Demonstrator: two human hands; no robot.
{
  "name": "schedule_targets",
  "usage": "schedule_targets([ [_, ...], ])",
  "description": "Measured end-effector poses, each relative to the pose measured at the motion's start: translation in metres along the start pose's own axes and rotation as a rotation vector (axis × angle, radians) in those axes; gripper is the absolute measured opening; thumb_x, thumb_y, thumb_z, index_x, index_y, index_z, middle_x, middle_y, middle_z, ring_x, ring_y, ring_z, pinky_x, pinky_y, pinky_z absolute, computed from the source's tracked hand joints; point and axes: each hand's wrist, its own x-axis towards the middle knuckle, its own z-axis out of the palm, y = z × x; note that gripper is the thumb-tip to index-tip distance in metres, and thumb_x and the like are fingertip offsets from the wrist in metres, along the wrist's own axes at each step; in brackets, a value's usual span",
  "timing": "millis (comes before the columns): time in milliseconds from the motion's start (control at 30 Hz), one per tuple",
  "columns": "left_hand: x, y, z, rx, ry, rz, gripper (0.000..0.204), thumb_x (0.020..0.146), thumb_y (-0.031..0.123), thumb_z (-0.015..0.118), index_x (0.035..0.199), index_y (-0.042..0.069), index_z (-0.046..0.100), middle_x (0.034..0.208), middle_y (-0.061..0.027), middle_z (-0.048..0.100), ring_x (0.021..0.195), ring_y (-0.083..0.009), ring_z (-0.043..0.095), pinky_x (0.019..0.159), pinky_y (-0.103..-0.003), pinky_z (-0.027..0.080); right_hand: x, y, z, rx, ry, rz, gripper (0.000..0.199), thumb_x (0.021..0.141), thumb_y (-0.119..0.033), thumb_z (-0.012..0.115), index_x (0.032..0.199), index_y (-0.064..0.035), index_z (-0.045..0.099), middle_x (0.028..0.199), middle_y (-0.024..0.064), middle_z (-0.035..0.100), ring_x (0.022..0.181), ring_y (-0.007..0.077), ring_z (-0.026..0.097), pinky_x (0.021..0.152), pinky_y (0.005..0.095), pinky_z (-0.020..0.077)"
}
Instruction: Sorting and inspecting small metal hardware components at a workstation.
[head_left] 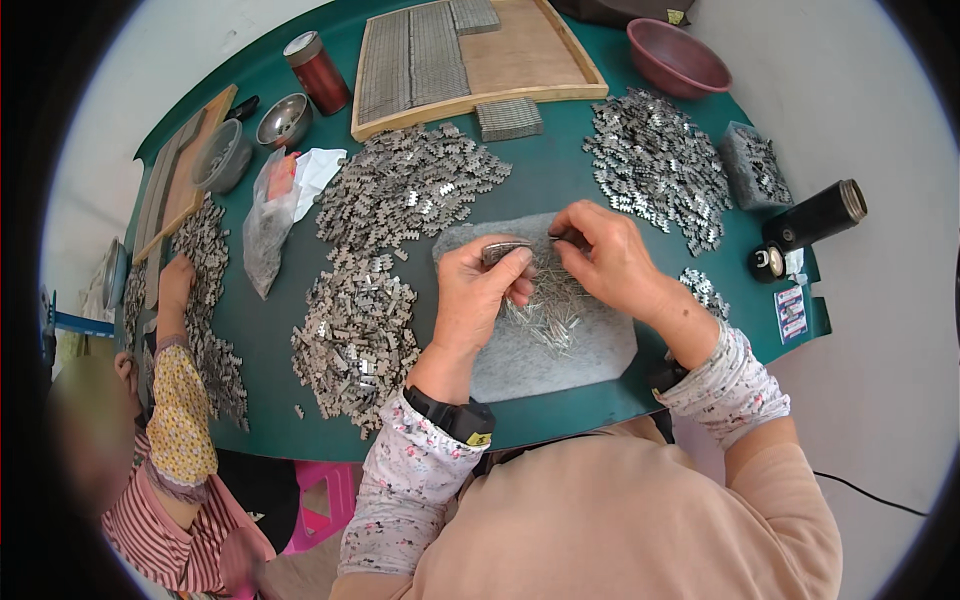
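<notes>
My left hand point(475, 285) is closed around a small stack of metal plates point(505, 251), its thumb pressed along the side. Just to the right, my right hand point(605, 255) pinches a small dark piece point(568, 238), mostly hidden by the fingers. Both hands hover over a grey stone-like slab point(560, 372). Beneath them on the slab lies a loose heap of thin metal pins point(548, 318). Piles of small toothed metal plates surround the slab: one beyond it point(415, 185), one at its left point(357, 340) and one at the far right point(660, 165).
At the back, a wooden tray point(535, 60) holds rows of stacked plates. A red bowl point(680, 58), red thermos point(318, 75), steel bowl point(284, 122) and plastic bag point(268, 225) stand around. A black flask point(815, 215) leans right. A co-worker's hand point(177, 282) is at left.
</notes>
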Motion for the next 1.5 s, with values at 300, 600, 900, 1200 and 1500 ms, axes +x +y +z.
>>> schedule_targets([
  [300,-0.001,-0.001,0.002,-0.057,-0.031,-0.01,0.012,0.086,0.008,0.066,0.095,0.0,0.066,0.073,-0.0039,0.064,0.058,-0.0087,0.059,0.05,-0.021,0.049,-0.005,-0.023,0.0,0.243,0.042,-0.014,0.015,0.075,0.0,0.063,0.089,0.0005,0.058,0.078,0.013,0.062,0.068,0.0264,0.065,0.059,0.0339,0.0509],
  [600,-0.003,-0.004,0.005,0.047,-0.064,0.046,0.014,0.086,0.008,0.066,0.096,-0.002,0.065,0.076,-0.0063,0.065,0.06,-0.0114,0.06,0.05,-0.023,0.049,-0.009,-0.02,-0.001,0.258,0.073,0.023,0.013,0.074,0.001,0.065,0.086,0.0004,0.059,0.075,0.0128,0.064,0.066,0.0252,0.065,0.058,0.0328,0.0514],
  [900,-0.004,0.003,0.007,0.083,-0.079,-0.002,0.014,0.088,0.009,0.062,0.095,-0.002,0.064,0.075,-0.0078,0.065,0.059,-0.0125,0.06,0.05,-0.023,0.049,-0.009,-0.008,-0.012,0.355,0.014,0.079,0.012,0.076,0.002,0.064,0.088,-0.0005,0.066,0.08,0.0128,0.064,0.069,0.024,0.065,0.061,0.0315,0.051],
  [1200,-0.002,0.008,0.001,-0.087,-0.023,-0.087,0.013,0.089,0.009,0.058,0.094,-0.003,0.06,0.077,-0.0129,0.066,0.063,-0.0202,0.067,0.053,-0.027,0.054,-0.017,0.024,-0.03,-0.258,-0.143,-0.146,0.01,0.072,-0.004,0.068,0.082,-0.0042,0.065,0.078,0.0102,0.057,0.078,0.03,0.06,0.067,0.0396,0.0499],
  [1500,0.0,0.004,0.004,-0.025,-0.066,-0.105,0.015,0.089,0.009,0.061,0.097,-0.004,0.059,0.079,-0.0143,0.066,0.064,-0.0204,0.066,0.054,-0.028,0.054,-0.006,0.027,-0.024,-0.451,-0.326,-0.484,0.005,0.068,-0.008,0.06,0.071,-0.0048,0.059,0.084,0.0078,0.054,0.085,0.0247,0.056,0.071,0.0344,0.0493],
])
